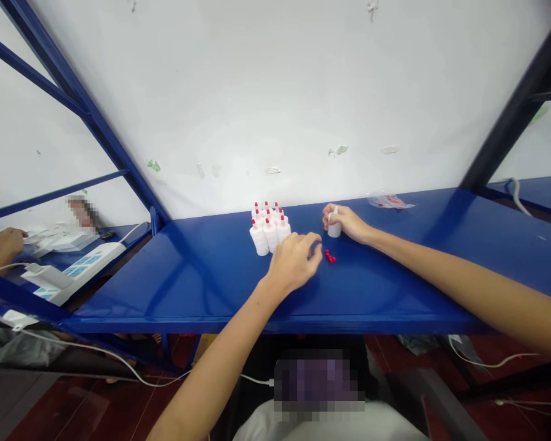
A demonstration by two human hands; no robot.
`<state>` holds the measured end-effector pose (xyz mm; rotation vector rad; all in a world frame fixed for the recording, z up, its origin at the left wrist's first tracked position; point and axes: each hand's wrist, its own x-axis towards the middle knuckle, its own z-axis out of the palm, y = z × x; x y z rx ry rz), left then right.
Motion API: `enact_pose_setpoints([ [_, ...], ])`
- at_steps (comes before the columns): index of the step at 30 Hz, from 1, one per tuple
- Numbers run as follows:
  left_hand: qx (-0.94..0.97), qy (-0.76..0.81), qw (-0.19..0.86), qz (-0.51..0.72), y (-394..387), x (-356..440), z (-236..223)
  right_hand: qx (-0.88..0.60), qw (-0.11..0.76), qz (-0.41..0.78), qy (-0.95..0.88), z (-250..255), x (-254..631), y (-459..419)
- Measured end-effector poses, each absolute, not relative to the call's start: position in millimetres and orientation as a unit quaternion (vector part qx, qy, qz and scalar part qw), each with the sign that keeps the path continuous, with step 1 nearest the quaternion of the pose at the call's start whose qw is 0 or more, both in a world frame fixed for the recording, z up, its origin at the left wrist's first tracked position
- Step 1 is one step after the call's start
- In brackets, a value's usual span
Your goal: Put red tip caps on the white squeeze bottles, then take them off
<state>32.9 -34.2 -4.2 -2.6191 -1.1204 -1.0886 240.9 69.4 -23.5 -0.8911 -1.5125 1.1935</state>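
Observation:
My right hand is closed around a white squeeze bottle at the back of the blue table. Its fingers wrap the upper part, so the top of the bottle is mostly hidden. My left hand hovers between the grouped bottles and the loose caps, with fingers bent, thumb and forefinger apart, and nothing visible between them. A few small red caps lie just right of its fingertips. To its left, several white squeeze bottles with red-capped nozzles stand upright in a tight block, partly hidden by that hand.
A clear plastic bag with red pieces inside lies near the wall, right of my right hand. Blue frame posts flank the table. At far left are a white power strip with cables, white boxes and another person's hand.

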Motion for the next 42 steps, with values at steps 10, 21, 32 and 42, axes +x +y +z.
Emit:
enact_pose_setpoints([
  [10, -0.94, -0.284, -0.067, -0.18, -22.1, 42.6, -5.9, -0.384, 0.498, 0.458, -0.628, -16.1, 231.0, 48.7],
  [21, -0.956, -0.213, -0.129, -0.152, -6.4, 42.5, -4.8, -0.413, 0.557, 0.408, -0.594, -16.4, 231.0, 42.0],
  [32, -0.93, -0.23, -0.196, -0.212, -2.2, 43.7, -13.6, -0.371, 0.551, 0.435, -0.608, -20.0, 235.6, 43.7],
  [42, -0.913, -0.25, -0.238, -0.219, 2.6, 47.1, -13.8, -0.369, 0.518, 0.425, -0.644, -17.5, 235.2, 41.0],
])
